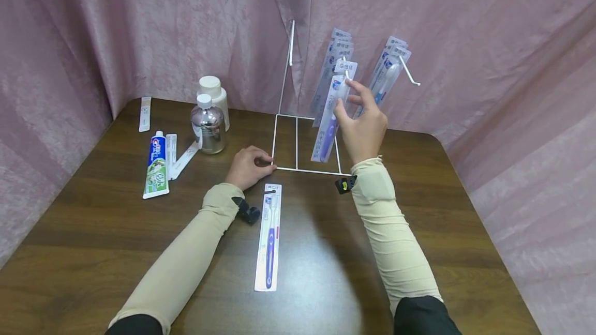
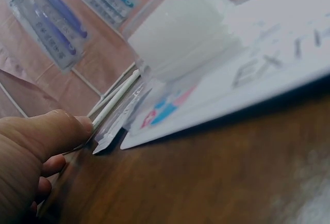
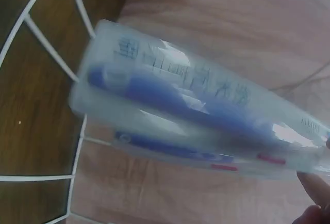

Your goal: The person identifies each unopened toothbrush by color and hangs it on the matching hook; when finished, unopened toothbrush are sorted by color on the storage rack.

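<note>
My right hand (image 1: 365, 128) pinches a packaged toothbrush (image 1: 329, 123) with a purple handle near its upper end. The top of that pack is right at the tip of a middle hook on the white wire rack (image 1: 307, 171). In the right wrist view the clear pack (image 3: 170, 95) slants across, with another purple-handled one behind it. My left hand (image 1: 249, 167) grips the rack's front left corner; its thumb (image 2: 62, 131) presses on the white wire (image 2: 117, 100). Another packaged toothbrush (image 1: 267, 242) lies flat on the table, just in front of the rack.
Several toothbrush packs (image 1: 336, 56) hang behind the held one, and more packs (image 1: 388, 71) hang on the right hook (image 1: 410, 72). The left hook (image 1: 292, 45) is bare. Two bottles (image 1: 208, 133), a toothpaste tube (image 1: 157, 164) and small white packets (image 1: 145, 114) are at left.
</note>
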A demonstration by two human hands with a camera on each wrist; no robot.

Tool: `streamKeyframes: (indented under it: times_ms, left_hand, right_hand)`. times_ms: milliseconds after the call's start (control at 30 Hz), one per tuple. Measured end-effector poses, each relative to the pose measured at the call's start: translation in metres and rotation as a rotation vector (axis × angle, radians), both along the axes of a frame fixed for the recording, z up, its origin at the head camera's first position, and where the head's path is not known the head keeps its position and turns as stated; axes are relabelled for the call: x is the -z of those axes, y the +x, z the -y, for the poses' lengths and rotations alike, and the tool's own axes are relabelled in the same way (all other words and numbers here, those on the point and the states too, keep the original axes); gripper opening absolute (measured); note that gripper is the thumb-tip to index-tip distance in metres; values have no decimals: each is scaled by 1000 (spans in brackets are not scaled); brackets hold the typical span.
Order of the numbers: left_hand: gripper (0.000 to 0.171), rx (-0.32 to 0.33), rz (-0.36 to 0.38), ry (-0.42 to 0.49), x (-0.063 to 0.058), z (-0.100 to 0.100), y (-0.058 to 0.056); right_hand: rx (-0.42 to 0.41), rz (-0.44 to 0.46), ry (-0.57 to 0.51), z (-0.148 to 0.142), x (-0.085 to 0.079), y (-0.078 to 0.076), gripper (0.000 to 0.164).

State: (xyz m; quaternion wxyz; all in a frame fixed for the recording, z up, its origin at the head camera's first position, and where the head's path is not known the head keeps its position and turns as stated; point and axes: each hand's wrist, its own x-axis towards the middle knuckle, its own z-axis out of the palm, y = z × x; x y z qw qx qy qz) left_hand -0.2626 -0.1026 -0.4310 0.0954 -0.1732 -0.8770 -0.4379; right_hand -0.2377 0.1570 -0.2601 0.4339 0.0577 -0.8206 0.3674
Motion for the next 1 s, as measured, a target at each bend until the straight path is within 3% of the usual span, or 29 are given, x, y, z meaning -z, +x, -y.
streamKeyframes:
  times_ms: [133, 267, 433, 567, 700, 1000]
  left_hand:
    - [21, -9, -7, -2, 1, 2, 1]
    - [21, -10, -2, 2, 2, 0, 1]
    - [20, -3, -3, 9, 2, -1, 1]
    - [20, 0, -21, 12, 1, 0, 0]
    - [21, 4, -24, 6, 2, -2, -1]
    - [21, -7, -11, 7, 1, -1, -1]
  right_hand:
    - [63, 51, 16, 5, 4, -19, 27]
    - [76, 96, 10, 5, 14, -28, 18]
    - [67, 112, -55, 4, 31, -20, 14]
    - [-17, 141, -78, 8, 44, -3, 13]
    - [-169, 314, -76, 14, 66, 24, 13]
    - [-566, 878, 10, 42, 117, 75, 30]
